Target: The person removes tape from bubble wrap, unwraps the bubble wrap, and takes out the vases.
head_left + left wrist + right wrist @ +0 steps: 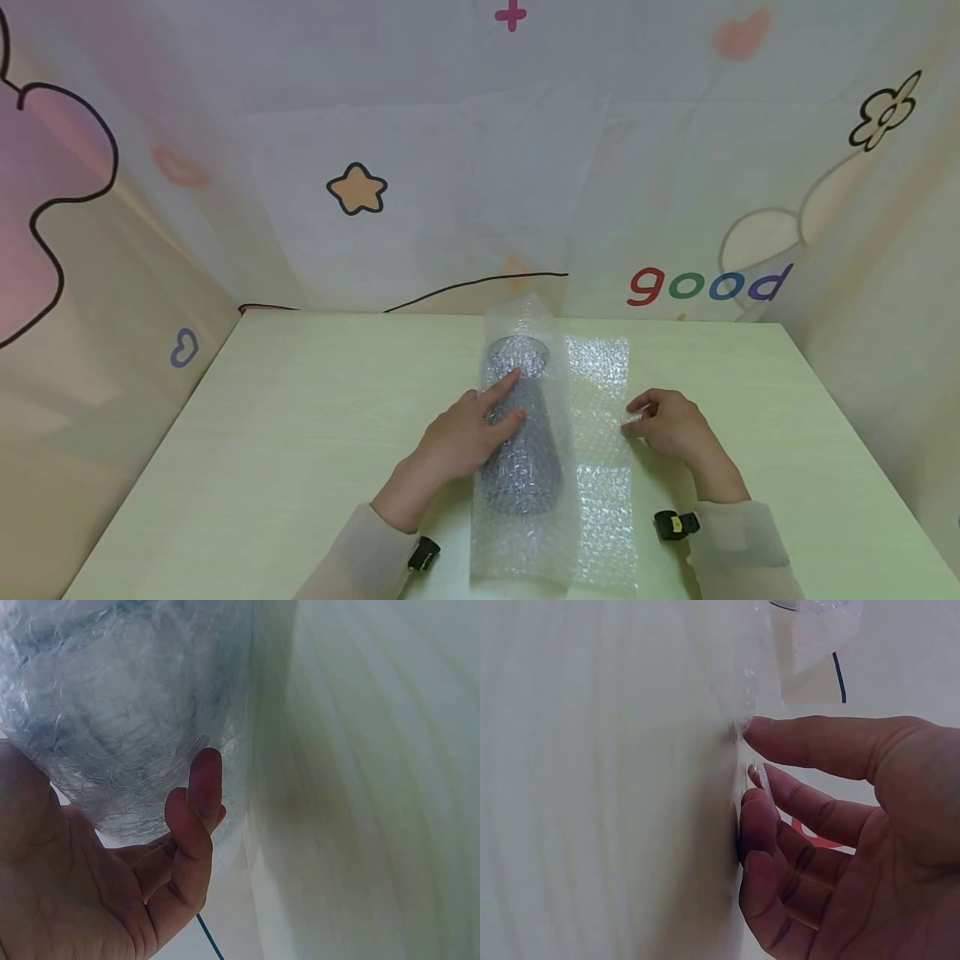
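A grey, tapered bottle-like object (521, 442) lies lengthwise under clear bubble wrap (600, 508); the wrap blurs its exact kind. My left hand (465, 433) rests on it from the left, index finger and thumb stretched over the top. Seen from the left wrist, the other fingers (196, 825) bend loosely against the side of the wrapped object (142, 712). At the right edge of the flat wrap is my right hand (675, 425), thumb and curled fingers holding that edge. Its thumb (810, 740) touches the wrap in the right wrist view, with clear film by the index fingertip.
The pale wooden table (300, 433) extends to both sides of the wrap. Behind it hangs a printed cloth (450, 167) with a star and coloured letters, and cloth also borders the left and right sides. A black wrist camera (675, 525) sits by the right sleeve.
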The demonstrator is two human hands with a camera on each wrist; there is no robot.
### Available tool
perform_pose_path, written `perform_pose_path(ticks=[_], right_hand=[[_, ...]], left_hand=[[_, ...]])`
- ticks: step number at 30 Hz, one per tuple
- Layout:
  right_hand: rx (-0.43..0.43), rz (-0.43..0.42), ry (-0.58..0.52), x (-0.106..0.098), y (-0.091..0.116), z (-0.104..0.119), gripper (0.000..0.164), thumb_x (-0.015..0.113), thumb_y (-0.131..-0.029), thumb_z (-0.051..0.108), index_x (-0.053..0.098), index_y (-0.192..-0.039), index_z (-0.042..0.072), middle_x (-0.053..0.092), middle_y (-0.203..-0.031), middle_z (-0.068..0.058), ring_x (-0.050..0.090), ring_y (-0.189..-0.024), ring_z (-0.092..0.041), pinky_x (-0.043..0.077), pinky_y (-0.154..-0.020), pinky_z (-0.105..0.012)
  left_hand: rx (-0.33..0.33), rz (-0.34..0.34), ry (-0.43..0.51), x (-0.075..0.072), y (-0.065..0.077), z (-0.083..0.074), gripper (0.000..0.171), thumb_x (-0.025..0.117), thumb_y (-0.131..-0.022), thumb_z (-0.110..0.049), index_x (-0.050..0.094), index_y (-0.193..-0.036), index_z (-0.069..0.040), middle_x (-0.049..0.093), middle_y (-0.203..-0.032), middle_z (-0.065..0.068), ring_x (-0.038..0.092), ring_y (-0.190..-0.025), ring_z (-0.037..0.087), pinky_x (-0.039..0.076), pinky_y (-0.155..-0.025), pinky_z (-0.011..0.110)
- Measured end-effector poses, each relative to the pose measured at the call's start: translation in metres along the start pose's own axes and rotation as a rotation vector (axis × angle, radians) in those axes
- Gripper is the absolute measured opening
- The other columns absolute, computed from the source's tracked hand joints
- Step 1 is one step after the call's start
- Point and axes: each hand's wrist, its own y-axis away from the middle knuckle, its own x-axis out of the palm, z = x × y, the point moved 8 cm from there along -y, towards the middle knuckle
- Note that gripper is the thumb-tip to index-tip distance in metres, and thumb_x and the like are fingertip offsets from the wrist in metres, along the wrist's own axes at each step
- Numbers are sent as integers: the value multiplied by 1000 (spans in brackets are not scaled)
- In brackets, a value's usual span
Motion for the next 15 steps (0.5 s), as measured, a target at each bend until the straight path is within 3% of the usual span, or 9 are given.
perform_pose_path(ticks=[15], right_hand=[[14,-1,-8,1,-1,-1,32,77,-91,19,67,-116,2,60,-99,-13,54,-88,-27,44,-70,-33]], left_hand=[[-8,3,-2,2,-1,1,61,43,-101,-70,23,-157,-59,51,-150,23,62,-124,46,53,-89,59]])
